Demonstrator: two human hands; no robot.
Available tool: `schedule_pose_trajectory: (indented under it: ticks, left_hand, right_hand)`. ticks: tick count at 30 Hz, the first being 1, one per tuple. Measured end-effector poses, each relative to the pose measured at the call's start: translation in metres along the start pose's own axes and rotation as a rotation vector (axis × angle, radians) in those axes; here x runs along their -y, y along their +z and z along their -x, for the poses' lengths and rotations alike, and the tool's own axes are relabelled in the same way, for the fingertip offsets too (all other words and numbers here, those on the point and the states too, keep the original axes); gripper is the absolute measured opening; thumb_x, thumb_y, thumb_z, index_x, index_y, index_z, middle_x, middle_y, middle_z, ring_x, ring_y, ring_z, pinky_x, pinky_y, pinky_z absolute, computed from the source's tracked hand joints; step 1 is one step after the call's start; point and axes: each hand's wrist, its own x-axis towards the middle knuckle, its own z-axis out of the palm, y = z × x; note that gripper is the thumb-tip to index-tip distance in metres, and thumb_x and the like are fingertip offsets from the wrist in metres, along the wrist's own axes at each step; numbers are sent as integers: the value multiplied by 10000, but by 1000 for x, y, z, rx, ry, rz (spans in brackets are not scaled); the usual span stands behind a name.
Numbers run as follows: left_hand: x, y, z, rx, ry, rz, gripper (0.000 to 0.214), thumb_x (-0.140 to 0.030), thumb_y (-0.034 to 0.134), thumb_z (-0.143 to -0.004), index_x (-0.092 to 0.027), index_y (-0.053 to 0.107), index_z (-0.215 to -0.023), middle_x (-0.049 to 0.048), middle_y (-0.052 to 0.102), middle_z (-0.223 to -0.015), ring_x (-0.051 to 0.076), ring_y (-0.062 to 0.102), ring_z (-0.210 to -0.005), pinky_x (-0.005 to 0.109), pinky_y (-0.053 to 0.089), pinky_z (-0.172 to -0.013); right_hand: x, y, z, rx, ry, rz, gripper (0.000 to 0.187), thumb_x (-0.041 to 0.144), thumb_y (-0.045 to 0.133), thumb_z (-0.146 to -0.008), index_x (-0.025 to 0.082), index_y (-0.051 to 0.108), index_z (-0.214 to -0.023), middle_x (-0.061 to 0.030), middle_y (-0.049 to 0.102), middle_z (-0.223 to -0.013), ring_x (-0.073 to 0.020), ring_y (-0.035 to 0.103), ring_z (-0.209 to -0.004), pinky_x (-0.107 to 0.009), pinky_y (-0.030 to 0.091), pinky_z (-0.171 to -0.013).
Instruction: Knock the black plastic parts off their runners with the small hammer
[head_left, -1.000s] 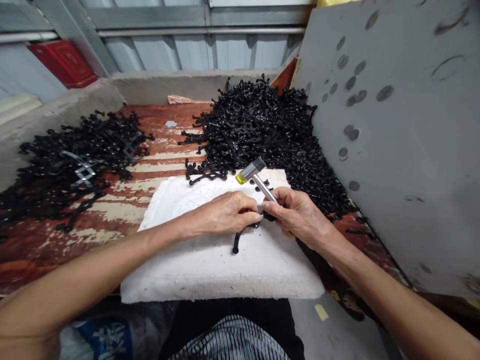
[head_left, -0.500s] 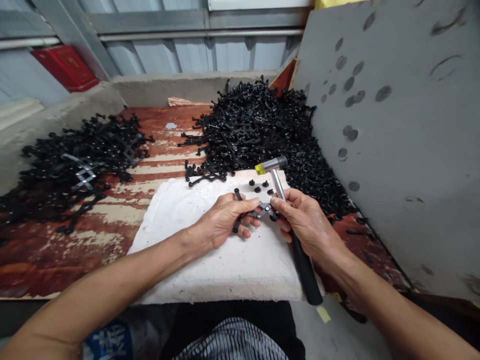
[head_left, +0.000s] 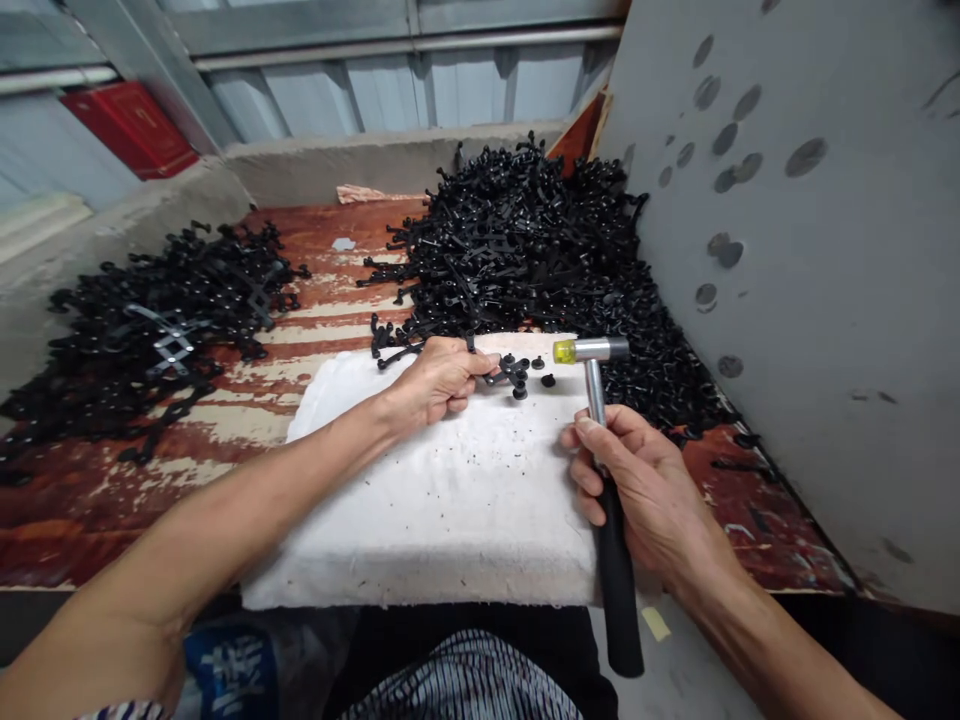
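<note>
Worktop [head_left: 319, 270], flat, red-brown with worn cream streaks, carries all items noted. Upright grey panel [head_left: 825, 330] with dark round smudges bounds its right side. Rectangular white cloth-covered pad [head_left: 442, 510] lies at the near edge, dotted with dark specks. Large heap of black jointed parts [head_left: 517, 250] stands behind it; a smaller black heap [head_left: 150, 310] lies well apart to the left.

Black-gripped metal hammer [head_left: 616, 560], one end of its head yellow, is in the right hand [head_left: 637, 470]: thumb pressed on the shaft, fingers part-curled, head uppermost. Left hand [head_left: 435, 385] is drawn in, thumb against forefinger, pinching a black scissor-jointed linkage [head_left: 512, 370] above the far part of the pad; contact with the pad cannot be determined. Small black round-headed pegs [head_left: 548, 380] sit just beside the linkage.
</note>
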Motion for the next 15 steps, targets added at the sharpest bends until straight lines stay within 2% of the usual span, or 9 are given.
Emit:
schedule_pose_trajectory:
  ticks: [5,10,15]
  left_hand:
    - [2,3,-5,-18,-11,-4,281,-47,622,-837,-130,492,-602,-15,547,-506,-3,257,-306,168,127,-318]
    - [2,4,-6,-39,-24,-18,323,-43,620,-834,-141,463,-570,-28,501,-461,3,259,-308,172,122,-321]
    - [1,4,-8,-45,-31,-37,269,-45,619,-836,-131,502,-610,-1,562,-519,-2,249,-307,179,116,-321]
  right_hand:
    - [1,-2,1,-13,66,-96,358,409,775,-698,221,480,-779,60,571,-698,-35,374,-408,-138,319,-277]
    - [1,-3,0,-9,66,-105,373,425,788,-688,213,495,-776,63,582,-684,-31,370,-404,-130,322,-274]
    - [1,-4,1,-3,70,-108,374,425,791,-688,213,494,-773,70,581,-670,-31,372,-405,-125,326,-275]
